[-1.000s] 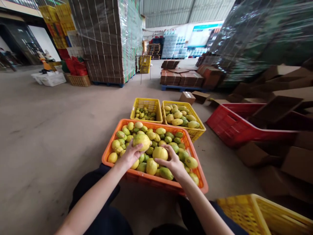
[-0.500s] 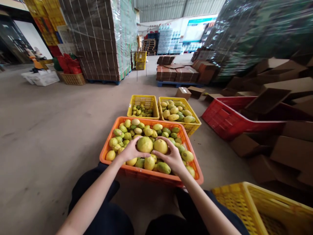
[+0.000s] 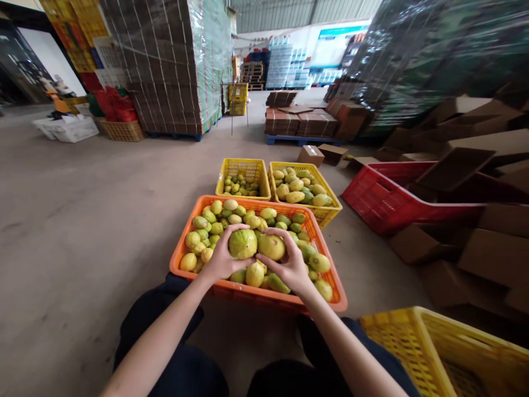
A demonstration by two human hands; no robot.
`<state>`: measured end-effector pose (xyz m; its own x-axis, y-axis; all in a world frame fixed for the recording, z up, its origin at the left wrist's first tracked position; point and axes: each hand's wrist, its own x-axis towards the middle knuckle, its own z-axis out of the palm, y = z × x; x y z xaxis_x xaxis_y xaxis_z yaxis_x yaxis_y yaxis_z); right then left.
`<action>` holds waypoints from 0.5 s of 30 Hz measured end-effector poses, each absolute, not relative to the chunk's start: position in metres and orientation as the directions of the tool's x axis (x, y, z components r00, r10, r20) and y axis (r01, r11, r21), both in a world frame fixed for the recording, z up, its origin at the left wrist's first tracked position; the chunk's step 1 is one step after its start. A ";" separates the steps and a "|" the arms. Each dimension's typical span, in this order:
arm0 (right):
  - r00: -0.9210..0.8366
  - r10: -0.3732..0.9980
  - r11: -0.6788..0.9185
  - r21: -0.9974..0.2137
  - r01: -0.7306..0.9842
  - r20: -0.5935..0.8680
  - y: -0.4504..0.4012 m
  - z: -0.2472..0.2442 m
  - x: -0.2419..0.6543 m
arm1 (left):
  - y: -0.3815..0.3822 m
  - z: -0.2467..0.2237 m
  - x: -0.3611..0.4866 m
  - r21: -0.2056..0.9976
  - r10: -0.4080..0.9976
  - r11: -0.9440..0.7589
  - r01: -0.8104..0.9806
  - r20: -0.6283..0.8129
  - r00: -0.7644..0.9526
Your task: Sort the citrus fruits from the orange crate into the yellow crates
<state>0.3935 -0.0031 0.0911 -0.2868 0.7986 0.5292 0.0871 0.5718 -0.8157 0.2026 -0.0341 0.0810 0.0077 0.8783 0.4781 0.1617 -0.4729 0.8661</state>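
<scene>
Each of my hands is wrapped round a fruit over the orange crate. My left hand grips a round yellow-green papaya with a bumpy skin, thumb below and fingers above. In my right hand is a smoother yellow papaya, its round end mark facing me. The two fruits are side by side, almost touching. Beneath them, the crate is filled with many green and yellow papayas; my hands hide some of these.
Beyond the orange crate stand two yellow crates, one with small fruit, one with larger papayas. A red crate and cardboard boxes lie to the right. Another yellow crate is at lower right. Wrapped stacks rise behind.
The papaya in my left hand has turned, now showing a greener, bumpier side. The one in my right hand has turned too, bringing its end mark into view. Both stay held.
</scene>
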 end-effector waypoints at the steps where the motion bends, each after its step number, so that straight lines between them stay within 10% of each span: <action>1: -0.276 0.784 0.595 -0.799 0.079 0.557 -0.003 0.091 0.392 | -0.033 0.080 0.203 0.861 0.871 -0.485 0.152 0.491 -0.001; 9: -0.260 0.807 0.565 -0.821 0.083 0.530 -0.002 0.100 0.390 | -0.032 0.082 0.201 0.877 0.882 -0.462 0.134 0.470 -0.033; 15: -0.297 0.955 -0.051 -0.994 -0.093 -0.022 -0.010 0.106 0.380 | -0.036 0.089 0.205 0.991 0.993 -0.044 -0.124 0.029 -0.113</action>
<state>0.3805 -0.0101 0.1065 -0.2966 0.9547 -0.0216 -0.0930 -0.0514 -0.9943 0.2055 -0.0364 0.0888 -0.1128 0.9932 0.0295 -0.1240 -0.0435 0.9913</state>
